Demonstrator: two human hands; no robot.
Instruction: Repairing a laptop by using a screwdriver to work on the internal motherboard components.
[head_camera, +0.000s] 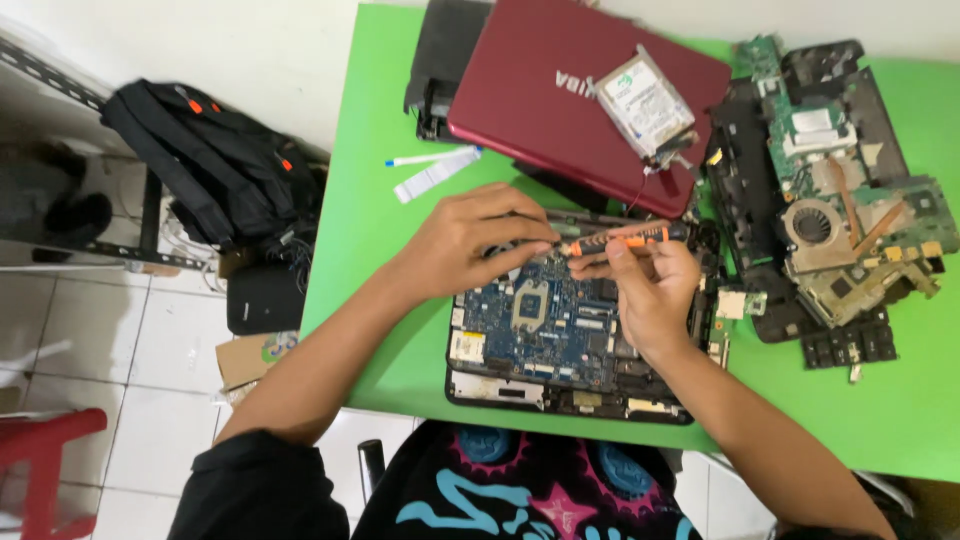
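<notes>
Orange and black, the screwdriver (622, 238) lies nearly level between both hands above the opened laptop base (560, 345). The right hand (650, 290) clenches around its handle end, thumb and fingers pinching the orange grip. The left hand (470, 240) closes its fingertips on the shaft end, just beside the right hand's knuckles, so the tool bridges the two grips. Whether the tip touches the board is hidden under the left fingers.

Directly beneath the grip sits the blue motherboard (545, 325) inside the black base, its square processor socket (530, 305) just below the left fingertips. Beyond the hands, away from the person, rests a dark red laptop lid (560, 100) with a silver hard drive (645, 105) lying on it. Right of the right hand lies a heap of stripped laptop parts (830, 210), with a copper-piped fan among them. Left of the left hand, a white ribbon cable (432, 172) lies on the green table (380, 260). Off the table's edge, a black backpack (210, 165) leans on the floor.
</notes>
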